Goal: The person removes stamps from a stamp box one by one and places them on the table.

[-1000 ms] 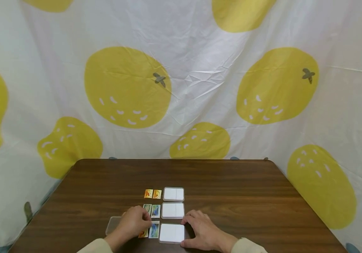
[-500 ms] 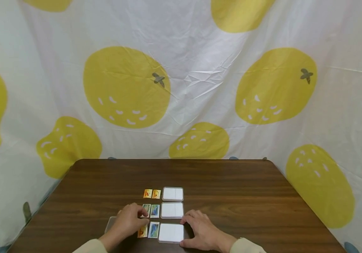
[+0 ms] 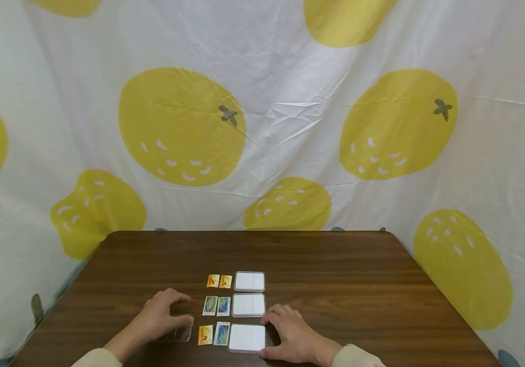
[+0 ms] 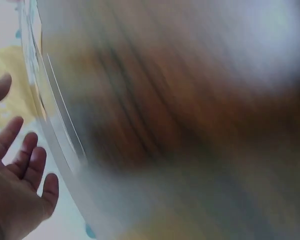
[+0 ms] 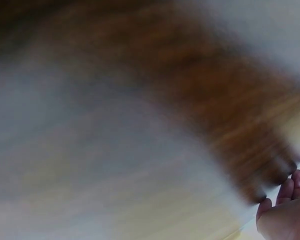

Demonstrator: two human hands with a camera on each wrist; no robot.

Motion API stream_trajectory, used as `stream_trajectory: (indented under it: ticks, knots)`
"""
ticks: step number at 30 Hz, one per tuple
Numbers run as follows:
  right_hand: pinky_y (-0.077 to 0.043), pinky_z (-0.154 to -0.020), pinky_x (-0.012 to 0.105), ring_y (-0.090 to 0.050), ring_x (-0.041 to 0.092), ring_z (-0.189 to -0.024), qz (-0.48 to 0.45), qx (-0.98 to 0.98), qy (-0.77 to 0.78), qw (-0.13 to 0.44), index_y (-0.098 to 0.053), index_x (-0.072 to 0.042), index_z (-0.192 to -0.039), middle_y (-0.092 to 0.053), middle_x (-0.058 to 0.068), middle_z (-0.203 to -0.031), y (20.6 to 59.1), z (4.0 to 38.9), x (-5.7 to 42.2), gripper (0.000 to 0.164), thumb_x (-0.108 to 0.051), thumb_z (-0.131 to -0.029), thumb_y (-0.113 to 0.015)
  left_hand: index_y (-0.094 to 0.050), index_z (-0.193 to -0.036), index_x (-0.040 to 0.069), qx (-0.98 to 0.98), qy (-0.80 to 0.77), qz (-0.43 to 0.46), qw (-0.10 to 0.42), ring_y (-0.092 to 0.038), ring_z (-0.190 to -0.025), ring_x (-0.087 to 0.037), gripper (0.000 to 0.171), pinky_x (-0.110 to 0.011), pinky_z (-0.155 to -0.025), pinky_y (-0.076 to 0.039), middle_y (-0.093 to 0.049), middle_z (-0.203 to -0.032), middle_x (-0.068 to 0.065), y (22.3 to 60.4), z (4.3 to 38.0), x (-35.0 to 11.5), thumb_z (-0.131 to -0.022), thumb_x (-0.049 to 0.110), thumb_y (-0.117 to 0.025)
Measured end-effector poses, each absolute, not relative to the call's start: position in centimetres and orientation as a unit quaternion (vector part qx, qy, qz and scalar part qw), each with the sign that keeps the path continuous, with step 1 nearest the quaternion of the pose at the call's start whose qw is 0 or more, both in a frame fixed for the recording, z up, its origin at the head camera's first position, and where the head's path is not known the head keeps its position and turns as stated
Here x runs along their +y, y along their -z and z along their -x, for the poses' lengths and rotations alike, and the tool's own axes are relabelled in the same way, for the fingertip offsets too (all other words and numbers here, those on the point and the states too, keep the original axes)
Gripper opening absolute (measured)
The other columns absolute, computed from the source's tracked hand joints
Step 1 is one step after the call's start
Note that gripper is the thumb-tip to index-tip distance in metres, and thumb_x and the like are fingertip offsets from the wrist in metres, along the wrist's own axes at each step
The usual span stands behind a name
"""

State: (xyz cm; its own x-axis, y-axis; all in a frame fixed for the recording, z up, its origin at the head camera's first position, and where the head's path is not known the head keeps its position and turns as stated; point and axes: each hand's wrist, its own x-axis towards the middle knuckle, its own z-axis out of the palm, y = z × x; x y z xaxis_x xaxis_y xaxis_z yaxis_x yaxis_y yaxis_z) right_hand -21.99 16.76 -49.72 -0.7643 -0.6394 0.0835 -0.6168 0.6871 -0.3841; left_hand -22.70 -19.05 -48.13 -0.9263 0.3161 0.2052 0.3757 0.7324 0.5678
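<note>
My left hand (image 3: 159,313) hovers over the left part of the table, thumb and fingers spread with nothing visible between them. Partly hidden under it lies a clear plastic lid or case (image 3: 184,331). To its right is the near pair of small stamps, one orange (image 3: 205,335) and one blue-green (image 3: 221,334). Right beside them lies a flat clear-edged case with a white insert (image 3: 247,338). My right hand (image 3: 294,334) rests at that case's right end, index finger and thumb near its two corners. Both wrist views are blurred, with some fingers at the edge.
Farther back are a middle case (image 3: 248,305) and a far case (image 3: 250,281), both white inside. Left of them lie a green stamp (image 3: 210,306), a blue stamp (image 3: 224,306) and two orange stamps (image 3: 213,281). A fruit-print curtain (image 3: 281,137) hangs behind the table (image 3: 336,270).
My left hand has drawn back leftward from the near stamps and its fingers have spread. The orange near stamp is now fully uncovered. My right hand has stayed at the case.
</note>
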Motion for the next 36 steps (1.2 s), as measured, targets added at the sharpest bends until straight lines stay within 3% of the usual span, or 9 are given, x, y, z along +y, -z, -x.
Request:
stream_trajectory:
  ticks: [5, 18, 21, 29, 36]
  knots:
    - [-0.037, -0.100, 0.051, -0.046, 0.020, -0.119, 0.340, 0.918, 0.200, 0.034, -0.059, -0.022, -0.118, -0.051, -0.003, -0.127, 49.7, 22.0, 16.8, 0.051, -0.059, -0.084, -0.069, -0.068, -0.116, 0.007, -0.923, 0.315, 0.218, 0.027, -0.056, -0.103, -0.032, 0.050, -0.056, -0.086, -0.043, -0.062, -0.108, 0.000, 48.4, 22.7, -21.2, -0.079, 0.038, -0.082]
    - [-0.037, -0.100, 0.051, -0.046, 0.019, -0.119, 0.340, 0.919, 0.199, 0.031, -0.059, -0.023, -0.118, -0.051, -0.004, -0.127, 49.8, 22.0, 16.7, 0.050, -0.058, -0.084, -0.070, -0.066, -0.120, 0.007, -0.918, 0.302, 0.258, 0.020, -0.053, -0.100, -0.021, 0.057, -0.034, -0.080, -0.046, -0.057, -0.109, 0.003, 49.5, 22.2, -24.4, -0.077, 0.042, -0.082]
    - [-0.037, -0.100, 0.051, -0.046, 0.019, -0.119, 0.340, 0.918, 0.200, 0.031, -0.059, -0.023, -0.118, -0.050, -0.005, -0.127, 49.8, 22.0, 16.7, 0.050, -0.058, -0.084, -0.070, -0.066, -0.122, 0.006, -0.920, 0.295, 0.257, 0.016, -0.053, -0.100, -0.021, 0.060, -0.035, -0.079, -0.046, -0.056, -0.110, 0.003, 49.6, 22.1, -24.5, -0.077, 0.042, -0.083]
    - [-0.036, -0.101, 0.051, -0.045, 0.019, -0.119, 0.339, 0.918, 0.202, 0.031, -0.059, -0.022, -0.118, -0.050, -0.005, -0.127, 49.6, 21.9, 16.7, 0.050, -0.057, -0.083, -0.070, -0.065, -0.123, 0.005, -0.930, 0.273, 0.245, -0.002, -0.051, -0.104, -0.028, 0.067, -0.056, -0.082, -0.040, -0.055, -0.111, 0.000, 49.6, 21.8, -24.5, -0.072, 0.042, -0.086]
    - [-0.037, -0.100, 0.051, -0.046, 0.019, -0.118, 0.345, 0.917, 0.199, 0.023, -0.059, -0.022, -0.117, -0.051, -0.004, -0.126, 49.6, 21.9, 16.7, 0.050, -0.057, -0.083, -0.070, -0.066, -0.120, 0.004, -0.932, 0.259, 0.253, -0.005, -0.051, -0.100, -0.025, 0.063, -0.052, -0.081, -0.040, -0.055, -0.108, 0.001, 49.4, 21.7, -24.2, -0.073, 0.042, -0.085]
